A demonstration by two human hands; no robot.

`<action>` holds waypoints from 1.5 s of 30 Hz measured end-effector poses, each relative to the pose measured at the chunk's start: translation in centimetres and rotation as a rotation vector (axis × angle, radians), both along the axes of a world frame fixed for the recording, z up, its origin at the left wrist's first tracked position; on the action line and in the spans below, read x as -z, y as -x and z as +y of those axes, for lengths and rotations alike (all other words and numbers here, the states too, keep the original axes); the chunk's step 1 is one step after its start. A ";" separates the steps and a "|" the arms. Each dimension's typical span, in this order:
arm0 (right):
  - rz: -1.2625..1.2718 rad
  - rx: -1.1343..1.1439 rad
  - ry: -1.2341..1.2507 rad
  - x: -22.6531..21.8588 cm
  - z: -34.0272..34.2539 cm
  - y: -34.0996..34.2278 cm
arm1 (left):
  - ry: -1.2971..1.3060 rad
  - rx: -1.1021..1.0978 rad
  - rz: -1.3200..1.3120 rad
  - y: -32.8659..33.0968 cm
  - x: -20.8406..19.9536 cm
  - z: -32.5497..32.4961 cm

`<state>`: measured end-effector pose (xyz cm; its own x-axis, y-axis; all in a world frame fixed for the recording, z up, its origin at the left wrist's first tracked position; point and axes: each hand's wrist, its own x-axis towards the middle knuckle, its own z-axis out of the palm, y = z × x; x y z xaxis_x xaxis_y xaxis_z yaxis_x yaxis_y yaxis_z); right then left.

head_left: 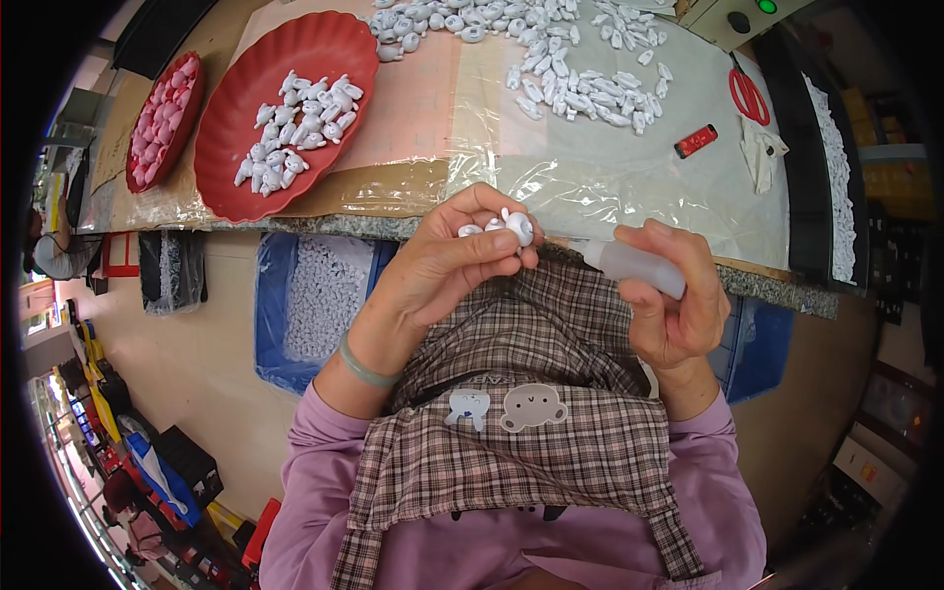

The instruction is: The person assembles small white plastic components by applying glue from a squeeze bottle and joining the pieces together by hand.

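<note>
My left hand (438, 258) pinches a small white figurine piece (521, 228) with a rounded head between thumb and fingers, just off the table's front edge. Another white bit (470, 230) shows between the same fingers; whether it is a separate piece I cannot tell. My right hand (688, 305) is wrapped round a translucent squeeze bottle (639, 269), tilted with its narrow tip toward the figurine piece. The tip is thin and blurred, so contact cannot be made out. Beyond my hands, many loose white pieces (590, 93) lie on the plastic-covered table (610, 177).
A red scalloped tray (226, 128) holds white figurines, and a smaller red dish (185, 128) holds pink pieces. Red scissors (749, 96), a red lighter-like item (695, 142) and a crumpled cloth (763, 157) lie at right. Below stands a blue crate (270, 324) of white pieces.
</note>
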<state>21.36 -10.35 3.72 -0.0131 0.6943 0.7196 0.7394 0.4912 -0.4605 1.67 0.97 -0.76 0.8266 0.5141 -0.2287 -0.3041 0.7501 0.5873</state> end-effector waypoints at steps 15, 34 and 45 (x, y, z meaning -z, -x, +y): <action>1.159 0.060 0.471 1.5 3.1 -3.1 | 0.026 0.013 -0.038 0.3 0.4 0.1; -0.202 0.466 0.501 2.6 8.8 -5.9 | 0.028 0.001 -0.040 0.6 0.4 0.3; 0.001 0.195 0.630 2.3 7.3 -6.4 | 0.048 0.005 -0.029 0.5 0.7 0.1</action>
